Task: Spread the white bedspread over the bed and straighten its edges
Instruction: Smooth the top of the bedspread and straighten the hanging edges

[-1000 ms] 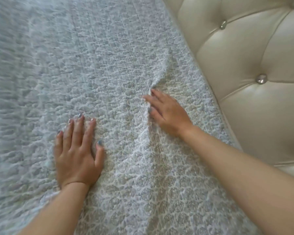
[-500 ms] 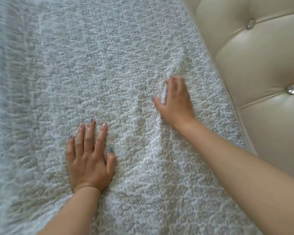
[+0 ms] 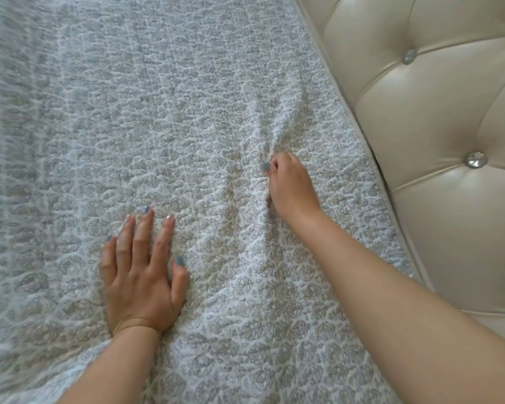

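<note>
The white bedspread (image 3: pixel 164 118), textured with a grey-beige floral pattern, covers the bed across nearly the whole head view. My left hand (image 3: pixel 142 272) lies flat on it with straight fingers, pressing the cloth down at lower centre. Up and to the right, my right hand (image 3: pixel 290 185) has its fingers curled and pinches a raised fold of the bedspread. Creases run from that fold up toward the headboard. The bedspread's edge (image 3: pixel 373 170) runs along the foot of the headboard.
A cream tufted headboard (image 3: pixel 426 118) with shiny buttons fills the right side, slanting from the top centre down to the lower right. A dark narrow gap shows between it and the bedspread's edge.
My right hand has gone from lying flat on the cloth to curling its fingers round a fold. My left hand stays flat on the bedspread.
</note>
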`<state>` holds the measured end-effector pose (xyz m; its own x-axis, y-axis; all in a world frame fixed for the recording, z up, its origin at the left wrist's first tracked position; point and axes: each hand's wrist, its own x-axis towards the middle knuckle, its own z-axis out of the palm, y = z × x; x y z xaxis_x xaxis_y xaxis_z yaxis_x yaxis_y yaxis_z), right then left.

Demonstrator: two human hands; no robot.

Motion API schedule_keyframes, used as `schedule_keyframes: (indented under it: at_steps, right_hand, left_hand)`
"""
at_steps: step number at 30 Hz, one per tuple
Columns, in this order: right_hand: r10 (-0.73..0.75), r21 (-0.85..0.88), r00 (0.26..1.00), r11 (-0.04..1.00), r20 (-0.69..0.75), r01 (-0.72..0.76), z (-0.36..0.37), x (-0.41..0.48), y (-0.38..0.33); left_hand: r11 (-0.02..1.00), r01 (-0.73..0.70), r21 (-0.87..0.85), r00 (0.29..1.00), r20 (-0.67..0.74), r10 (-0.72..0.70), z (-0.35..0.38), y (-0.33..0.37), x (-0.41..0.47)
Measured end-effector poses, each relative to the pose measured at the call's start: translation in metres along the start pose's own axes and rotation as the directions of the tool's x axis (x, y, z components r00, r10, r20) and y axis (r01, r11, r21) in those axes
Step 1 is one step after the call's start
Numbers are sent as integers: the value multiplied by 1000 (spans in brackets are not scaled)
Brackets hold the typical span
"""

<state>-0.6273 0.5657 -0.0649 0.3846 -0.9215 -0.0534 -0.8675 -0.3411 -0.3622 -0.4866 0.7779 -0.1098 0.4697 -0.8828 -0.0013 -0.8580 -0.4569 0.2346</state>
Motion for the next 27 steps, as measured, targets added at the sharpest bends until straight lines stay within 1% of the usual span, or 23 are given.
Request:
schedule_keyframes:
  at_steps: [2, 3, 5, 6, 7, 9, 10, 15, 19, 23, 27]
  right_hand:
    - [-33, -41, 995, 999, -89, 30, -1, 11, 12]
    - [-70, -85, 992, 995, -109, 61, -2, 18, 20]
    - [-117, -197, 992, 975, -49, 105, -9, 33, 44]
    - [-83, -239, 997, 968, -2, 80, -14, 40, 63]
    - [-8, -262, 1000, 965, 27, 14, -18, 43, 83]
    - [125, -262, 992, 958, 18, -116, -24, 46, 112]
    - [144, -265, 989, 954, 8, -137, -24, 46, 116]
    - [149, -294, 988, 944, -30, -151, -17, 46, 103]
    - [173, -317, 984, 937, 46, -150, -18, 49, 100]
    - [98, -300, 995, 950, 3, -92, -13, 10, 93]
    - [93, -311, 994, 948, 59, -70, 0, -37, 71]
  left_hand:
    - [1000, -5, -1, 1000, 0, 5, 0, 0, 0]
    - [1000, -7, -3, 1000, -2, 7, 0, 0, 0]
    - [1000, -7, -2, 1000, -3, 7, 0, -1, 0]
    - [1000, -8, -2, 1000, -5, 8, 0, -2, 1]
    - [1000, -10, -1, 1000, -5, 10, 1, -1, 1]
    - [1000, -15, -1, 1000, -5, 15, 1, -1, 1]
    - [1000, -14, -2, 1000, -3, 14, 1, -3, 1]
    - [1000, -3, -21, 1000, 9, 3, 3, -3, 1]
    - [1000, -14, -16, 1000, 7, 14, 4, -4, 2]
    - [1000, -6, -27, 1000, 0, 6, 1, 0, 4]
    - [1000, 0, -27, 1000, -7, 0, 0, 2, 5]
